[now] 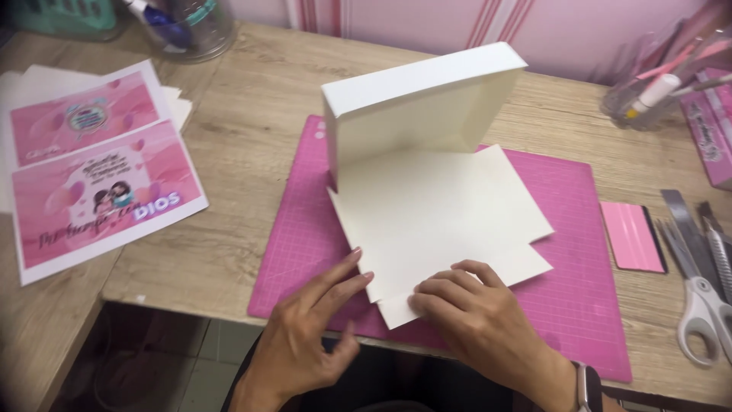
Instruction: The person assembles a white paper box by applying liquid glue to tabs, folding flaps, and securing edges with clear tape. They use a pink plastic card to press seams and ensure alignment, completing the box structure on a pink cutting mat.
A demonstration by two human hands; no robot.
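1. White card forms a half-folded box (pixel 427 152) that sits on the pink cutting mat (pixel 579 252); the mat serves as the landmark for all positions below.
2. The box's far end stands upright with its walls raised, over the far edge of the mat. Its near panel lies flat on the middle of the mat, with flaps spreading toward the near edge.
3. The left hand (pixel 313 328) rests at the near edge of the mat, fingers straight and unclenched. Its fingertips (pixel 358 267) touch the left corner of the flat panel. It grasps nothing.
4. The right hand (pixel 476 320) lies at the near edge of the mat, just right of the left hand. Its curled fingers press down on the nearest flap (pixel 400 309). Whether they pinch the flap's edge cannot be told. A watch (pixel 587 385) sits on this wrist.
5. Left of the mat, on the wooden table (pixel 244 99), lie two pink printed sheets (pixel 99 191) over a stack of white paper.
6. Right of the mat, touching its edge, lies a pink squeegee (pixel 631 236).
7. Further right of the mat lie scissors (pixel 701 305) and metal tools (pixel 713 236).
8. Beyond the mat's far right corner stands a clear cup of pens (pixel 648 95).
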